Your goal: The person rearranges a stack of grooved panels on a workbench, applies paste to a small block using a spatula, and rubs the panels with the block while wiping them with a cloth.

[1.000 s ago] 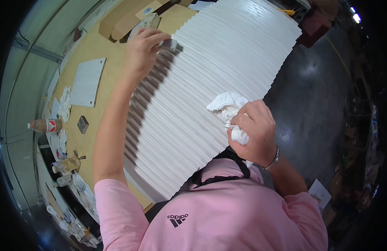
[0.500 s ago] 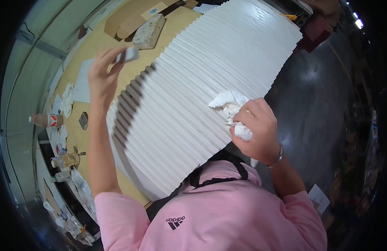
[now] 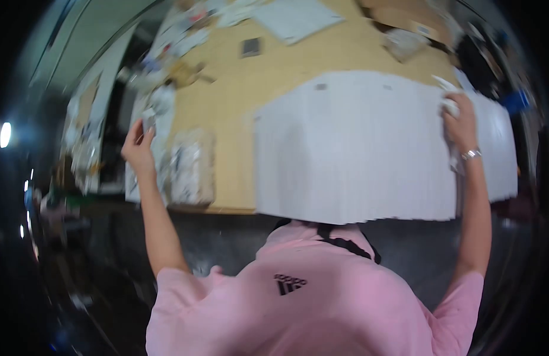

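My left hand point(image 3: 139, 151) is raised over the table's left end, fingers pinched on a small pale grey block point(image 3: 148, 120). Its exact kind is blurred. On the right, my right hand point(image 3: 463, 126) grips a crumpled white tissue or cloth point(image 3: 449, 108), part of which pokes out above the fingers. That hand is over the long row of overlapping white sheets or panels point(image 3: 369, 154), which runs across the table in front of me. Motion blur hides whether the tissue touches them.
A pale wrapped bundle point(image 3: 193, 169) lies left of the panels on the yellowish tabletop point(image 3: 233, 124). Farther back are a dark grey square piece point(image 3: 250, 47), a white board point(image 3: 299, 21), a rough pale block point(image 3: 406, 44) and cardboard point(image 3: 399, 10). Cluttered items line the left side.
My view has swung left, so the panels now lie crosswise. My hands are farther apart, the left one out over the table's left end. Both still hold the same things.
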The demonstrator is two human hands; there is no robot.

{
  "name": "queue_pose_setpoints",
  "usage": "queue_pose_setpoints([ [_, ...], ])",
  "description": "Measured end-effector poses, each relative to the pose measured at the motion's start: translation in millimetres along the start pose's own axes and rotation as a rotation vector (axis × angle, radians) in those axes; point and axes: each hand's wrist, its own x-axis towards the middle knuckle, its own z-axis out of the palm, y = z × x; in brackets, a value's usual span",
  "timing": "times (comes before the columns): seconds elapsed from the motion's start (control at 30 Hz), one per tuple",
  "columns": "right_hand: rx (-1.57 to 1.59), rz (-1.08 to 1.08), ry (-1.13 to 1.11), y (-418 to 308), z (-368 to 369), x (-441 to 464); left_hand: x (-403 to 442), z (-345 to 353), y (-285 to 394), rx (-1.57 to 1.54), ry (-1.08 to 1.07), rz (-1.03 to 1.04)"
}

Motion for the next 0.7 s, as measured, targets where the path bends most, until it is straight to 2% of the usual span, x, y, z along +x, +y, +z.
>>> queue_pose_setpoints([
  [0.07,-0.001,0.079,-0.105,10,-1,11,-5,-59,-64,0.069,0.125,-0.067],
  [0.13,-0.105,0.116,-0.157,36,10,14,-22,-98,-112,0.366,0.174,-0.144],
  [0.17,-0.122,0.114,-0.147,49,8,13,-32,-103,-122,0.503,0.18,-0.186],
  [0.23,-0.178,0.121,-0.115,55,6,14,-44,-105,-142,0.585,0.167,-0.254],
  [0.33,-0.207,0.168,-0.186,44,2,17,-55,-112,-183,0.661,0.13,-0.305],
  [0.4,-0.237,0.223,-0.116,44,4,13,-47,-97,-205,0.719,0.065,-0.275],
  [0.47,-0.297,0.277,-0.068,22,-5,12,-33,-82,-214,0.704,0.013,-0.124],
  [0.5,-0.346,0.295,-0.087,7,-16,14,-18,-72,-228,0.522,0.022,-0.035],
  [0.53,-0.342,0.33,-0.13,-25,-22,4,-1,-63,-211,0.421,-0.036,-0.078],
  [0.6,-0.375,0.418,-0.211,-47,-37,1,15,-20,-116,0.112,-0.165,-0.113],
  [0.63,-0.362,0.469,-0.235,-63,-45,-1,16,3,-69,-0.003,-0.248,-0.057],
  [0.67,-0.294,0.46,-0.177,-69,-50,-9,9,23,-19,-0.11,-0.326,-0.01],
  [0.7,-0.038,0.621,-0.149,-91,-63,-11,-3,40,34,-0.199,-0.463,0.029],
])
